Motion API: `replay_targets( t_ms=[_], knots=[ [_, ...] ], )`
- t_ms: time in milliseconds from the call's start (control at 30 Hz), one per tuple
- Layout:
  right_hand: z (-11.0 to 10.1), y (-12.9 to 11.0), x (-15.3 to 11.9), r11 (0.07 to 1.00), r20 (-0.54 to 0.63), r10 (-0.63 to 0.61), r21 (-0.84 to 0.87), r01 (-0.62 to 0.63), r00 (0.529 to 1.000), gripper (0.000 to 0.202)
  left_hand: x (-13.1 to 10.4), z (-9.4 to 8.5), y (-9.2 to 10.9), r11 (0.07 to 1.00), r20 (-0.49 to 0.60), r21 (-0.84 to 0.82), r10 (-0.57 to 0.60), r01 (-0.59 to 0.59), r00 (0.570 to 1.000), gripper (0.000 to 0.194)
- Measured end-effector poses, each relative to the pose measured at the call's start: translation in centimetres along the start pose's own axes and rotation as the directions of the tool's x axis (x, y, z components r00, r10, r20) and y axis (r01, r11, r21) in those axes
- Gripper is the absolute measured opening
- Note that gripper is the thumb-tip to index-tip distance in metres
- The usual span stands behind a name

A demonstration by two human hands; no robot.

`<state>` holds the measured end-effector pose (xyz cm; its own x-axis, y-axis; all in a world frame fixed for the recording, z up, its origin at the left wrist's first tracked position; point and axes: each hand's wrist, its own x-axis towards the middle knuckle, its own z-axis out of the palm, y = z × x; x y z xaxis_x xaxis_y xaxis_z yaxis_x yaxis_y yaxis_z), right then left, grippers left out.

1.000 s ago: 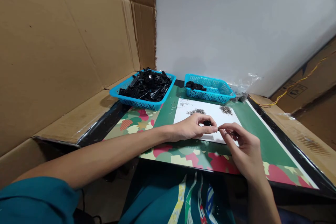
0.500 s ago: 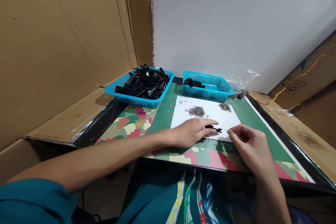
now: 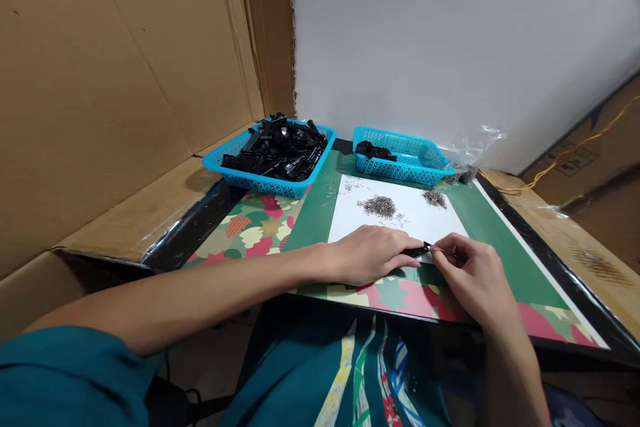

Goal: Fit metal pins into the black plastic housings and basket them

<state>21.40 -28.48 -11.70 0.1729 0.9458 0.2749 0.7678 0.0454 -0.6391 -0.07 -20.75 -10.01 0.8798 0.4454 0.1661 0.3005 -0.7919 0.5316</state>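
Between the thumb and fingers of my left hand [image 3: 373, 255] is a small black plastic part [image 3: 417, 251], its far end sticking out to the right. My right hand [image 3: 475, 273] pinches a thin metal tool [image 3: 447, 253], like a needle or fine tweezers; its kind is too small to tell. The tool's tip meets the end of the black part. Both hands rest low over the front of a white sheet [image 3: 345, 217]. Just beyond them lies a pile of tiny metal pieces [image 3: 380, 206], with a smaller pile [image 3: 434, 199] to its right.
A blue basket [image 3: 270, 185] heaped with black plastic parts [image 3: 283, 150] stands at the back left. Another blue basket [image 3: 400, 173] holds a few black pieces [image 3: 373, 150]. Beside it is a clear plastic bag [image 3: 473, 153]. Cardboard walls [image 3: 125, 47] flank the table.
My right hand's tool and the black part have come together; before, a small gap lay between them. The black part now tilts upward at its right end. The view has shifted slightly.
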Motion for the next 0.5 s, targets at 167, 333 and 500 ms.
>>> replay_targets(
  t_ms=[167,333,500],
  knots=[
    [-0.08,-0.42,-0.09,0.999,-0.013,-0.023,-0.033,0.023,1.000,0.024,0.14,0.26,-0.31,1.000,-0.027,-0.022,0.013,-0.014,1.000,0.034],
    [-0.14,-0.39,-0.22,0.998,-0.024,-0.051,-0.039,0.050,0.998,0.024,0.23,0.37,-0.38,0.999,-0.032,-0.030,0.036,-0.037,0.999,0.033],
    [-0.27,-0.35,-0.27,0.998,-0.012,-0.046,-0.035,0.045,0.999,0.024,0.17,0.35,-0.29,0.999,-0.025,-0.041,0.018,-0.019,1.000,0.033]
  ],
)
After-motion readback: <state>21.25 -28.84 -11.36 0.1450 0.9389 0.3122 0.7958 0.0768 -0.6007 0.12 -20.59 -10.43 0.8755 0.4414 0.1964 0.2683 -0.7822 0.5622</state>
